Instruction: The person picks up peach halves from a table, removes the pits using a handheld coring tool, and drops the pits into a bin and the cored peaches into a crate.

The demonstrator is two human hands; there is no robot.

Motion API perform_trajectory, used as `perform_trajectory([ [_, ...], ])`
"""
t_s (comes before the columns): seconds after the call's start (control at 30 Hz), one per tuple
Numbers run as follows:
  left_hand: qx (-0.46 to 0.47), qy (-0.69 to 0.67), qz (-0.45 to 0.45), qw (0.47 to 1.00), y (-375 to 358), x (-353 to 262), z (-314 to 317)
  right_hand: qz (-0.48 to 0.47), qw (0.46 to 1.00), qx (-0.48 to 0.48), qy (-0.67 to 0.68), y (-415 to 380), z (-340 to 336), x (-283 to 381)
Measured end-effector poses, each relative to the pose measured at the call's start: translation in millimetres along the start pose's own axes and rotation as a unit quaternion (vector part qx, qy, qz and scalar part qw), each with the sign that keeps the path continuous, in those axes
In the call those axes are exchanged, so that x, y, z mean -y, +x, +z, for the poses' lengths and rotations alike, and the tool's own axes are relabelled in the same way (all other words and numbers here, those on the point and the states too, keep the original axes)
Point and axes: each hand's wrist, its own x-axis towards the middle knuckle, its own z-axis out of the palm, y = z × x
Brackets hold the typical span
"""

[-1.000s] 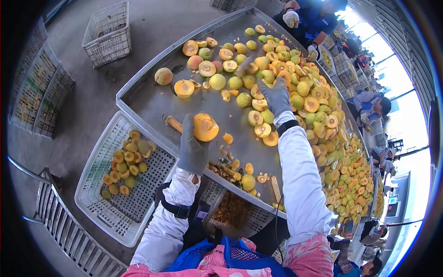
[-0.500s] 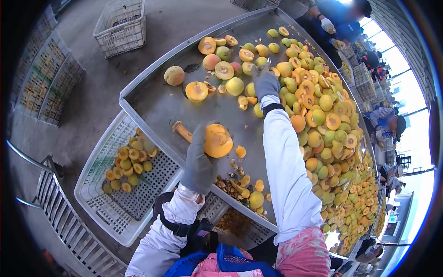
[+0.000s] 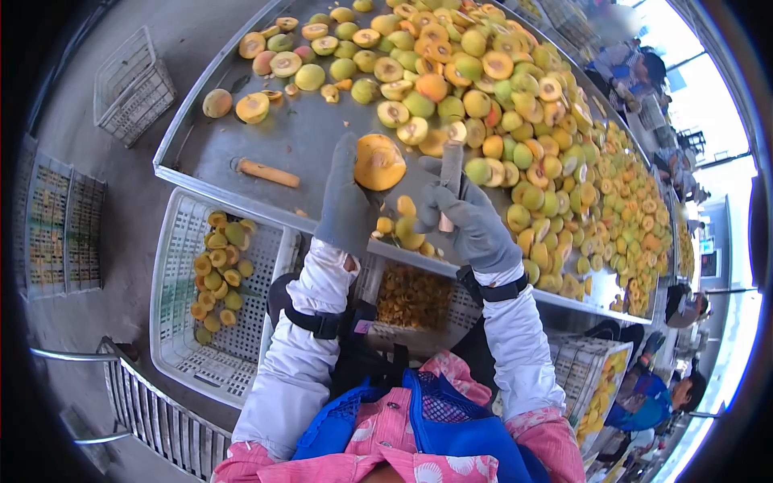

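Note:
My left hand (image 3: 346, 197), in a grey glove, holds a yellow peach half (image 3: 378, 163) upright, its cut face toward me. My right hand (image 3: 475, 221), gloved too, is closed around a wooden-handled tool whose handle end (image 3: 445, 224) shows below the fingers. The tool's working end is hard to make out against the fruit behind it. A second tool with a wooden handle (image 3: 270, 172) lies on the metal table (image 3: 213, 138), left of my left hand. Loose peach pieces (image 3: 407, 229) lie between my hands near the table's edge.
A large heap of whole and halved peaches (image 3: 531, 153) covers the table's right side. Below the front edge stand a white crate (image 3: 165, 322) with peach halves and a bin of scraps (image 3: 415, 298). More crates (image 3: 133, 88) stand left. Other people (image 3: 636, 68) work at right.
My right hand has come back from the fruit heap toward my left hand, bringing the tool. The peach half stays in my left hand. The view has shifted.

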Motion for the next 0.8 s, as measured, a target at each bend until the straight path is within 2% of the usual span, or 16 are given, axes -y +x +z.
perform_trajectory([
  [0.03,0.010,0.001,-0.010,1.000,-9,1,9,0.000,1.000,-0.013,0.006,-18,1,-2],
  [0.07,0.013,-0.155,-0.135,0.979,-10,2,19,0.031,0.999,-0.023,0.011,-34,1,-1],
  [0.1,0.010,-0.302,-0.254,0.919,-17,3,27,0.064,0.997,-0.030,0.017,-48,1,-2],
  [0.13,0.088,-0.364,-0.158,0.914,-32,15,31,0.032,0.998,-0.055,-0.024,-64,0,-11],
  [0.23,0.153,-0.252,-0.124,0.947,-49,26,52,-0.014,0.991,-0.118,-0.056,-97,-5,-28],
  [0.27,0.230,0.123,0.032,0.965,-58,16,52,-0.014,0.991,-0.123,-0.052,-106,-7,-31],
  [0.33,0.230,0.063,-0.015,0.971,-69,27,63,0.017,0.976,-0.192,-0.096,-116,-8,-34],
  [0.4,0.228,0.008,-0.059,0.972,-76,36,69,0.029,0.976,-0.205,-0.065,-126,-6,-31],
  [0.47,0.230,0.204,0.132,0.942,-89,31,75,0.048,0.974,-0.222,-0.026,-135,-6,-36],
  [0.5,0.234,0.211,0.129,0.940,-93,29,78,0.034,0.964,-0.248,-0.085,-138,-7,-39],
  [0.53,0.249,0.059,0.026,0.966,-95,19,85,0.020,0.951,-0.273,-0.143,-139,-8,-42],
  [0.57,0.253,-0.095,-0.078,0.960,-98,14,89,0.021,0.952,-0.272,-0.136,-138,-11,-49],
  [0.63,0.241,-0.092,-0.091,0.962,-99,19,96,-0.108,0.892,-0.318,-0.302,-135,-15,-61],
  [0.67,0.227,-0.094,-0.102,0.964,-100,20,100,-0.107,0.893,-0.320,-0.298,-136,-14,-59],
  [0.73,0.215,-0.077,-0.102,0.968,-103,21,106,-0.017,0.922,-0.335,-0.192,-140,-6,-50],
  [0.8,0.206,-0.060,-0.101,0.972,-102,23,107,-0.006,0.918,-0.351,-0.184,-139,-1,-42],
])
